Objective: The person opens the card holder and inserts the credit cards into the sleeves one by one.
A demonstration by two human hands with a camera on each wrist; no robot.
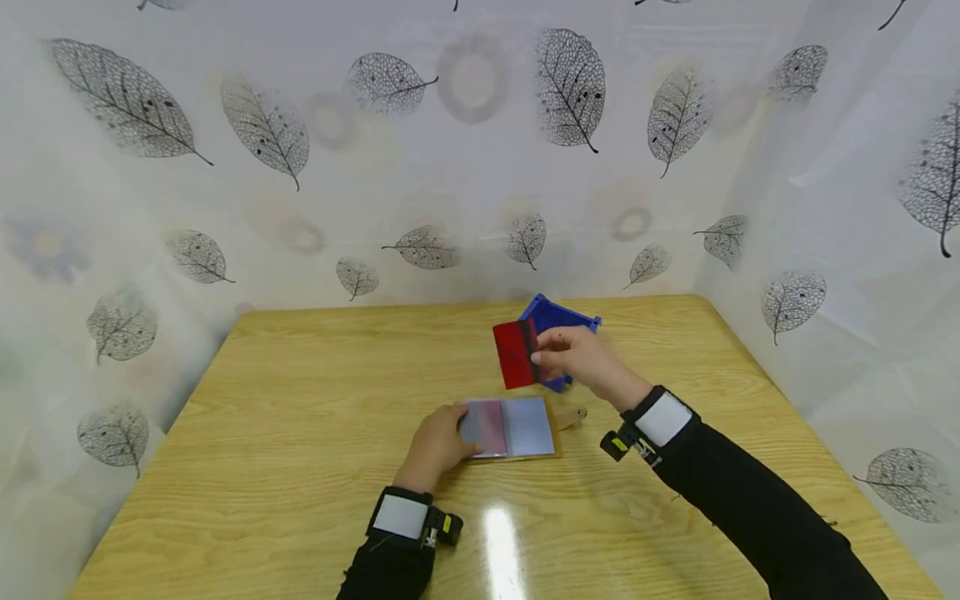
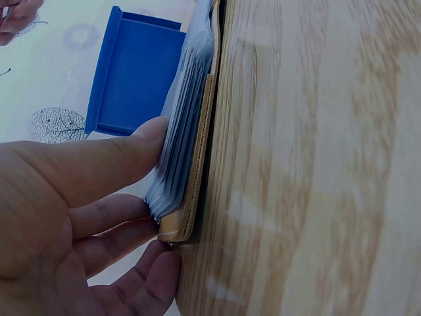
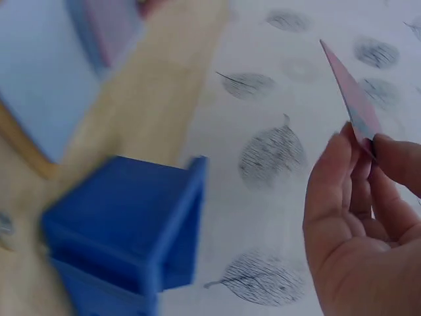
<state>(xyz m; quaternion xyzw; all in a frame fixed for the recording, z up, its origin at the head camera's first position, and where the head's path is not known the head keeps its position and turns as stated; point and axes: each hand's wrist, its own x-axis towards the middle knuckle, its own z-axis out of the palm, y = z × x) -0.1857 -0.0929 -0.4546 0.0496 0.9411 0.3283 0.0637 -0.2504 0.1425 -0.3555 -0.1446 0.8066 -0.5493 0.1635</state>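
Observation:
A card holder (image 1: 528,427) with a tan cover and clear plastic sleeves lies spread on the table, a pinkish card showing in its left sleeve. My left hand (image 1: 437,440) grips its left edge; in the left wrist view the thumb rests on the stack of sleeves (image 2: 181,131), with fingers at the corner. Above and behind the holder, my right hand (image 1: 585,360) pinches a red card (image 1: 512,357) with a dark stripe by its right side. Seen from the right wrist, the card (image 3: 352,99) is nearly edge-on between thumb and fingers.
Behind the right hand stands a blue plastic tray (image 1: 557,314), partly hidden by the hand and card. A strap with a snap (image 1: 573,417) sticks out right of the holder. The wooden table (image 1: 322,375) ends at a leaf-patterned curtain (image 1: 465,183).

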